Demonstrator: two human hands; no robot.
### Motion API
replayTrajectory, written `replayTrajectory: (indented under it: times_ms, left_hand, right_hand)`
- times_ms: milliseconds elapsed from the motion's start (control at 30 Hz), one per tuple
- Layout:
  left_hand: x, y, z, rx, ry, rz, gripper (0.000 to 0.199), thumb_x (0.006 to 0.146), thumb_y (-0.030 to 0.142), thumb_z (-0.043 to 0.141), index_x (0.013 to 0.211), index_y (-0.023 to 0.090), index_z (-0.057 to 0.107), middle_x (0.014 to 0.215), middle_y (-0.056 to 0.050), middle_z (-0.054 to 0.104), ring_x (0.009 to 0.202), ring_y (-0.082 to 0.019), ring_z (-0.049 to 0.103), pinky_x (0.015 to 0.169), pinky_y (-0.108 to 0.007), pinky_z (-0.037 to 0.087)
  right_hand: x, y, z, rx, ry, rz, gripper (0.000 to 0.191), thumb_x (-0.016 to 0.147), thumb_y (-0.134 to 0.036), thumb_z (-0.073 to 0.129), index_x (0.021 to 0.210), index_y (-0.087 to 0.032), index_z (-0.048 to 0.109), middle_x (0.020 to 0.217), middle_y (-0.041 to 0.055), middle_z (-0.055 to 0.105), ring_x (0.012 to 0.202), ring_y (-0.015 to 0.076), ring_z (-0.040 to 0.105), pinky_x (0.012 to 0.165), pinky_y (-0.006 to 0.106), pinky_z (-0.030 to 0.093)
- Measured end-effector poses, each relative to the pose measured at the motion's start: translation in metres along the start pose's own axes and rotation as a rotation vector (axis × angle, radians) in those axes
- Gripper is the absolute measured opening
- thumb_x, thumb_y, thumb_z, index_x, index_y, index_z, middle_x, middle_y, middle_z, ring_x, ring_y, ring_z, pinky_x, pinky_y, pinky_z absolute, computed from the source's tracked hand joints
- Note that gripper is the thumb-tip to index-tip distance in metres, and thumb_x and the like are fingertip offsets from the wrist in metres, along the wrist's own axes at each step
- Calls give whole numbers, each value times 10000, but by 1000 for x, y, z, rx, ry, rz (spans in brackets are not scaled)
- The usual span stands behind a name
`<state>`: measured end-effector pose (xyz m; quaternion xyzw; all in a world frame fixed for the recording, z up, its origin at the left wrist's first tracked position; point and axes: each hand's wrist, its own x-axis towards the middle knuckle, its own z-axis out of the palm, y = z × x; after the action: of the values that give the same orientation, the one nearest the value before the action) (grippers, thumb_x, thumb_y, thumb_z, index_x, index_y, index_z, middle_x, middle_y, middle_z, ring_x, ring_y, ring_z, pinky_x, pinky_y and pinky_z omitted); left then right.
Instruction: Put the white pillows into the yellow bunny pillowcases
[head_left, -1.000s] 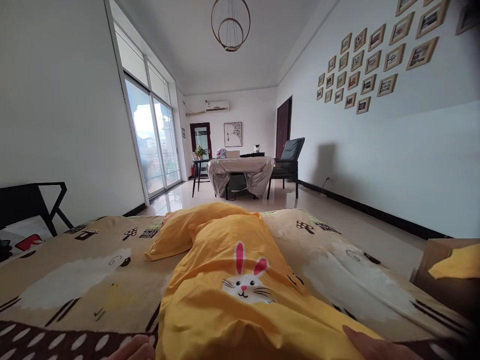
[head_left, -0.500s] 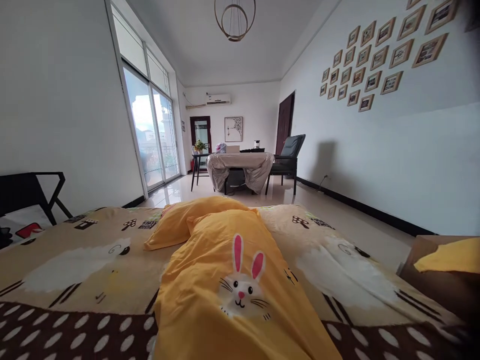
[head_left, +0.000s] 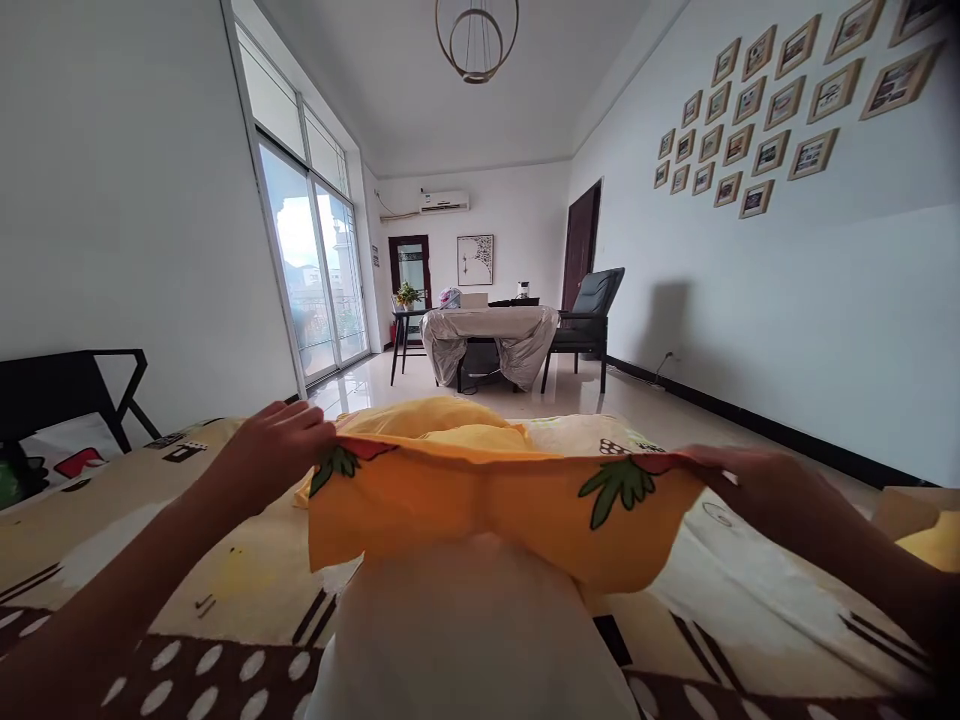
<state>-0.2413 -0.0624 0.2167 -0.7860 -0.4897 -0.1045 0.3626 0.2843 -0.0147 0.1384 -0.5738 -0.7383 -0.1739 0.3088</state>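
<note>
Stretched between my two hands is the edge of a yellow-orange cloth (head_left: 450,500) with green leaf and red prints near both ends. My left hand (head_left: 289,435) is closed on its left corner, and my right hand (head_left: 757,480) pinches the right end. Below the cloth a white surface (head_left: 472,630) shows at the bottom centre. Behind it, part of another yellow fabric piece (head_left: 435,412) lies on the bed. The rabbit print is not visible.
A patterned blanket (head_left: 240,570) with sheep and dots spreads underneath. At the right edge stands a cardboard box (head_left: 907,510) with yellow cloth. Farther off are a covered table (head_left: 487,322), a dark chair (head_left: 589,310) and, at left, a black chair (head_left: 60,395).
Both hands have come into view, holding up the cloth's edge. The rabbit print no longer shows, and a white surface appears below. The camera view has shifted slightly.
</note>
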Motion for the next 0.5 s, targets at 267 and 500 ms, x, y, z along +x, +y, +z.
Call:
replayTrajectory:
  times_ms: [267, 500]
  left_hand:
    - [90, 18, 110, 32, -219, -397, 347, 902, 133, 309, 946, 127, 653, 1019, -156, 627, 990, -299, 567, 821, -432, 384]
    - [90, 48, 206, -105, -397, -548, 282, 847, 69, 420, 896, 140, 688, 996, -117, 678, 1009, -258, 588, 903, -456, 365]
  right_hand:
    - [105, -19, 97, -11, -316, 203, 426, 936, -414, 362, 935, -189, 725, 888, 106, 713, 801, 195, 639, 607, 251, 352]
    - [76, -27, 204, 7, -271, 248, 272, 830, -198, 469, 806, -185, 739, 841, 137, 716, 831, 277, 655, 680, 355, 447]
